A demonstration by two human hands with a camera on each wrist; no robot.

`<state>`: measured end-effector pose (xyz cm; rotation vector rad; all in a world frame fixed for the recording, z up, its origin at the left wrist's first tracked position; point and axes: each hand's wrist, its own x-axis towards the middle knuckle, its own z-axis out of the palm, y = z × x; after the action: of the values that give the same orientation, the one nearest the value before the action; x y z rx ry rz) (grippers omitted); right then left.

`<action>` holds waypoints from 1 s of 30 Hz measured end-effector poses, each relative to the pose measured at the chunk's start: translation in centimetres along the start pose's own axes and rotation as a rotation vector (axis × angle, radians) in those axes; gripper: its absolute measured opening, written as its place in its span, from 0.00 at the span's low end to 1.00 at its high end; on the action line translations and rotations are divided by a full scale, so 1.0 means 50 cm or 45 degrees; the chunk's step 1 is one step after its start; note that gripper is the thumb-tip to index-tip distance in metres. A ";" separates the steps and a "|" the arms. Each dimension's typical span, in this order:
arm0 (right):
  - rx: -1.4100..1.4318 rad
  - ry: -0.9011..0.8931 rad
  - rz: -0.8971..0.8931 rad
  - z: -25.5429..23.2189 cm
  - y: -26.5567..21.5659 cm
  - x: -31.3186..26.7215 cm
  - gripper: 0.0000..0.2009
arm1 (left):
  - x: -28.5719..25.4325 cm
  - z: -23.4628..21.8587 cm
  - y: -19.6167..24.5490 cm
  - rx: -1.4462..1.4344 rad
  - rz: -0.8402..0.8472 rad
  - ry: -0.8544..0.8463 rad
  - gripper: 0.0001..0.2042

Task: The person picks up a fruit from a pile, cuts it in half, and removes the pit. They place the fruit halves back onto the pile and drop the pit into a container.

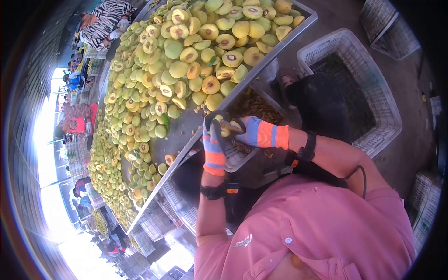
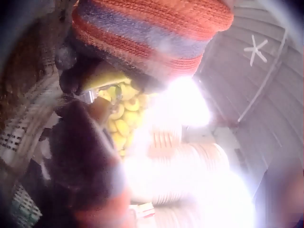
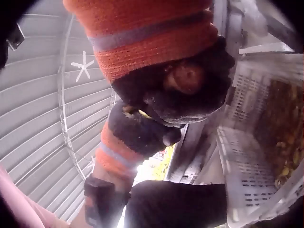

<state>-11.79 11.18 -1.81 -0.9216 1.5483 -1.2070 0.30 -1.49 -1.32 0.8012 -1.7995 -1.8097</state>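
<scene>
Above the edge of a metal table (image 1: 175,161), my gloved left hand (image 1: 214,147) grips a yellow-green fruit (image 1: 224,128). Close beside it, my gloved right hand (image 1: 259,133) has its fingers curled round a small tool, whose round brown handle end (image 3: 186,78) shows in the right wrist view. In the left wrist view the fruit (image 2: 104,79) lies by the left hand's dark fingers, with a metal piece (image 2: 89,97) of the tool against or near it. Fingers and glare hide the exact contact. Many halved fruits (image 1: 178,70), some with brown centres, are heaped on the table.
Below the hands stands a crate of brown scraps (image 1: 256,105). A large white crate (image 1: 396,114) stands at the right, with stacked crates (image 1: 427,198) beyond. Across the table, a person in a striped top (image 1: 105,23) and others work among crates.
</scene>
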 end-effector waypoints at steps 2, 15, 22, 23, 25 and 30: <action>-0.213 -0.029 -0.102 -0.010 -0.027 -0.021 0.15 | -0.016 -0.014 0.054 -0.267 -0.412 0.034 0.16; 0.141 0.023 -0.186 0.028 -0.007 -0.002 0.14 | 0.002 0.077 -0.001 -0.188 0.044 0.469 0.10; 0.233 -0.292 -0.123 -0.017 -0.024 -0.029 0.11 | -0.015 0.071 0.065 0.266 0.304 0.157 0.09; 0.181 -0.354 -0.157 -0.029 -0.002 -0.025 0.11 | -0.017 0.063 0.089 0.438 0.386 0.092 0.07; 0.185 -0.529 -0.207 -0.056 -0.024 -0.030 0.13 | -0.020 0.050 0.140 0.718 0.585 -0.104 0.08; 0.494 -0.919 0.008 -0.085 -0.060 -0.067 0.13 | -0.049 0.035 0.213 0.894 0.629 -0.497 0.11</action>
<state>-14.90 14.74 2.18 -0.9431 0.7141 -0.9647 0.03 1.06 9.46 0.1690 -2.6519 -1.0537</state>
